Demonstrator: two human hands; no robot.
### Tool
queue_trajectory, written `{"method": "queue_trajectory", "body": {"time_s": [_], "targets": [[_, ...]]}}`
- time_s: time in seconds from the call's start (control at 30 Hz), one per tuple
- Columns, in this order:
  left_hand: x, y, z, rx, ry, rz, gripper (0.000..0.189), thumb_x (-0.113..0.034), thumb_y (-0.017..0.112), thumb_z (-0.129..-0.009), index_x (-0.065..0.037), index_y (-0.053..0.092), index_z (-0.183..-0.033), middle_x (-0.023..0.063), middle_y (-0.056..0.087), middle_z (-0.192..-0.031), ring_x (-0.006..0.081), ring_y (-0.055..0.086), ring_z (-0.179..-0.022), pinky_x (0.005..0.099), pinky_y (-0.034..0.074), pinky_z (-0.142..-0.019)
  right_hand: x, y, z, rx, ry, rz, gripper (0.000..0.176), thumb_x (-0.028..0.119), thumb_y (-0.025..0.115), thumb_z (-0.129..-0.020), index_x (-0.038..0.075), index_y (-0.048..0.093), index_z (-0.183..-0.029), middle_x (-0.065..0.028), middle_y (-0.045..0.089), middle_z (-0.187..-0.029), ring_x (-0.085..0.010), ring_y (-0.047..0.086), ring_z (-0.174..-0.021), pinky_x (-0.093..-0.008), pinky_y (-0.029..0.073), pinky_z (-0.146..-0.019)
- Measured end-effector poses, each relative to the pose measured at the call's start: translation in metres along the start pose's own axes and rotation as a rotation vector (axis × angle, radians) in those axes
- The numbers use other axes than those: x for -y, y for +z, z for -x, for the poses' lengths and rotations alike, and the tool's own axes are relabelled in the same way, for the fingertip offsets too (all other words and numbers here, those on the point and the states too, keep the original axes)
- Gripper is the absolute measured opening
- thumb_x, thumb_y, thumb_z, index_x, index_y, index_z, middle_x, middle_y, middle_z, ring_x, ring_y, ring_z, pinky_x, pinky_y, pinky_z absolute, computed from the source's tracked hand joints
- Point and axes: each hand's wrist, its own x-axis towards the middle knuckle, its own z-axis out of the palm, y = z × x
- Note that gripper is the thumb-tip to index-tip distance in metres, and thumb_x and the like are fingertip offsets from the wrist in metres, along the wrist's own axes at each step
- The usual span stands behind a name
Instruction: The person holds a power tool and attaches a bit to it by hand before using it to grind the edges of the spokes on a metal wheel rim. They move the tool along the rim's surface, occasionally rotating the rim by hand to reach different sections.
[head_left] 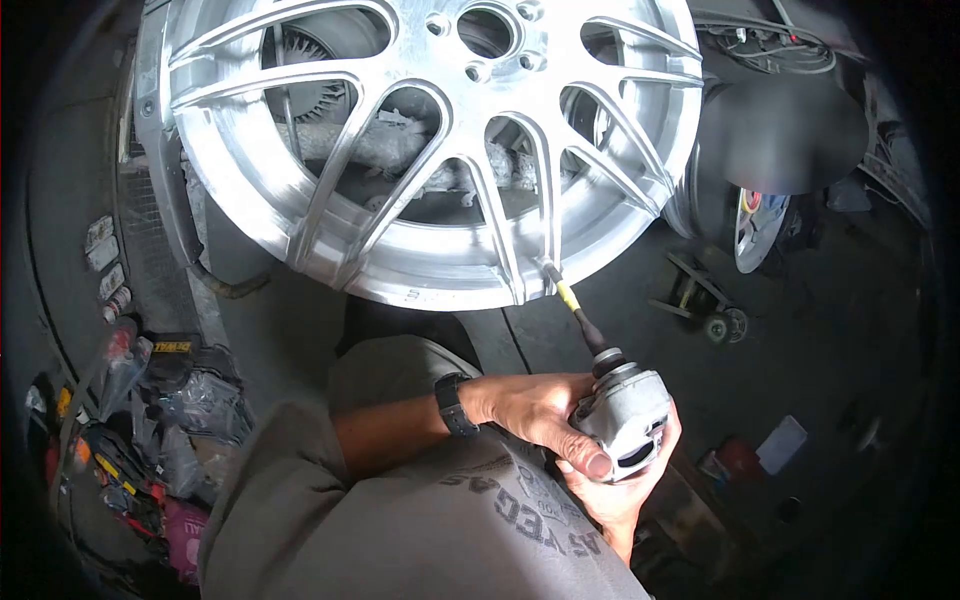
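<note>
A bright silver multi-spoke wheel [440, 235] fills the top centre, tilted towards me. A grey power tool [628, 410] with a long dark shaft and yellow sleeve points up at it; the tip is at the inner side of the rim, near the foot of a spoke. My left hand [540, 412], with a black watch at the wrist, is closed over the tool's near side, thumb across its body. My right hand [630, 490] wraps round the tool from below and the right. Most of its fingers are hidden behind the tool.
Behind the wheel stands a metal frame [150, 110]. Bags, tools and a black DeWalt case [175, 362] crowd the floor at lower left. To the right are another wheel [758, 235], a small wheeled metal part [700, 295], cables [780, 55] and a pale flat sheet [782, 445].
</note>
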Motion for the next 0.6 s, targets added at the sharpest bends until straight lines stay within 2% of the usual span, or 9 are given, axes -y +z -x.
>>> {"method": "queue_trajectory", "body": {"time_s": [0.3,0.43,0.6], "targets": [[-0.008,-0.006,0.002,0.031,-0.009,0.079,0.072,-0.044,0.088,-0.076,0.002,0.059,-0.123,0.0106,0.067,-0.110,0.0210,0.062,-0.104,0.0342,0.051,-0.092,0.022,0.009,-0.030,0.122,-0.156,0.383,0.094,0.048,0.058,-0.089,-0.003,0.010,-0.151,-0.0253,0.057,-0.104,-0.0300,0.064,-0.083,-0.0390,0.054,-0.068],[-0.013,-0.009,0.002,0.031,0.022,0.116,0.066,-0.042,0.087,-0.078,0.001,0.060,-0.119,0.0085,0.067,-0.107,0.0184,0.061,-0.102,0.0308,0.051,-0.089,0.030,0.013,-0.041,0.189,-0.234,0.548,0.091,0.051,0.051,-0.094,-0.003,0.006,-0.153,-0.0263,0.057,-0.099,-0.0302,0.065,-0.076,-0.0380,0.057,-0.061],[-0.022,-0.016,0.004,-0.051,0.063,0.020,0.075,-0.046,0.088,-0.076,0.002,0.057,-0.123,0.0089,0.066,-0.108,0.0183,0.062,-0.099,0.0305,0.052,-0.087,0.037,0.013,-0.049,0.256,-0.288,0.670,0.088,0.053,0.042,-0.101,-0.002,0.000,-0.154,-0.0276,0.058,-0.093,-0.0303,0.067,-0.068,-0.0369,0.060,-0.052]]}}
